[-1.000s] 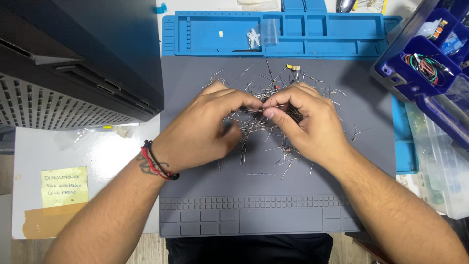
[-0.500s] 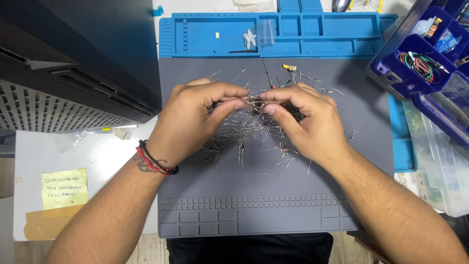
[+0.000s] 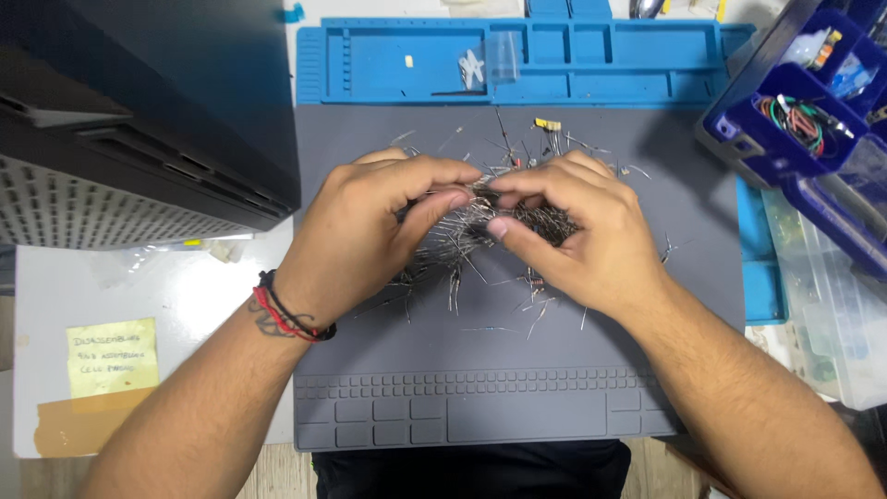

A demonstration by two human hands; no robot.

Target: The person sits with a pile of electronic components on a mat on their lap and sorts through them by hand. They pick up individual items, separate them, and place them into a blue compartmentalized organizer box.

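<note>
Resistors (image 3: pixel 462 245), a tangled heap of thin wire-legged parts, lie in the middle of the grey mat (image 3: pixel 517 370), and both hands are down in the pile.

Nearest me, the mat's front edge has a row of shallow moulded pockets, all bare. Beyond that a few stray resistors lie apart from the heap, legs pointing every way.

Then the hands. The left hand (image 3: pixel 365 236), with red and black cords at the wrist, is curled over the left side of the heap, thumb and forefinger pinched on a small bunch of legs. The right hand (image 3: pixel 582 236) mirrors it from the other side, fingers closed on the same bunch, so the fingertips nearly meet above the pile. Held that way, from both ends, the wires look to be kept level and side by side, I would judge, so they can be teased out of the tangle.

To the left a yellow note (image 3: pixel 111 356) sits on the white table, and a big black case (image 3: pixel 148 111) fills the corner above it.

Farther back, a blue tray (image 3: pixel 591 65) with many compartments butts against the mat; a small clear bag (image 3: pixel 490 63) lies in it. At far right, a dark blue box (image 3: pixel 795 120) holds coiled coloured wires, within reach but untouched.
</note>
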